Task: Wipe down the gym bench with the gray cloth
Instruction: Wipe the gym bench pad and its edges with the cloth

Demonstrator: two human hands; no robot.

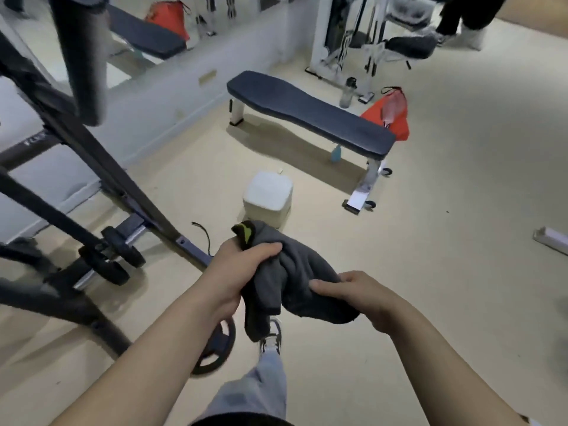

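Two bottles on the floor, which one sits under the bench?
The blue bottle, showing just below the bench pad near its wheeled end. The gray bottle stands clear of it, by the white machine.

Single wide-angle head-worn camera looks forward and down: cloth (pixel 295 272) close at 6 o'clock, bench (pixel 310 112) farther at 12 o'clock.

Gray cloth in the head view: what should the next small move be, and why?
Probably step toward the gym bench: the left hand and right hand both grip the bunched gray cloth, and the bench stands apart, farther ahead.
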